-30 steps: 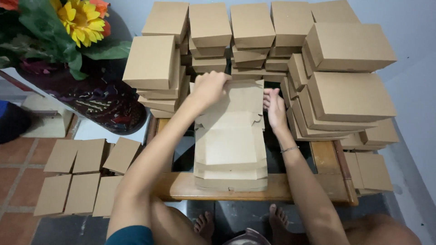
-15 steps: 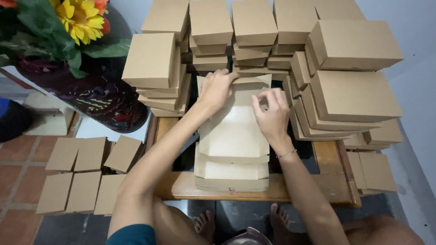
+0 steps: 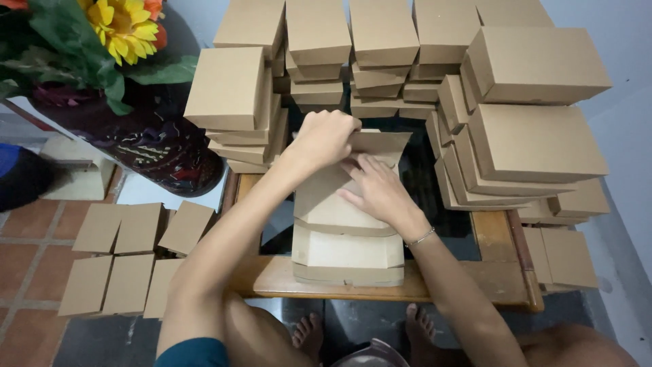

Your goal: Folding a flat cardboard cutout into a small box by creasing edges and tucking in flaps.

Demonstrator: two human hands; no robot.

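Note:
A flat brown cardboard box blank [image 3: 346, 251] lies on the small wooden table [image 3: 272, 280] in front of me, partly folded up at its far end. My left hand [image 3: 324, 138] grips the far flap [image 3: 384, 141] of the blank and bends it up. My right hand [image 3: 377, 190] lies flat on the middle panel, fingers spread, pressing it down. A thin bracelet sits on my right wrist.
Stacks of finished brown boxes [image 3: 530, 129] crowd the far and right sides of the table, with more [image 3: 234, 102] at the left. Flat box pieces [image 3: 129, 251] lie on the tiled floor at left. Sunflowers [image 3: 122, 27] stand in a dark patterned vase [image 3: 146, 146].
My right hand came off the far edge and settled flat on the middle panel. My left hand has bent the far flap up and over toward me.

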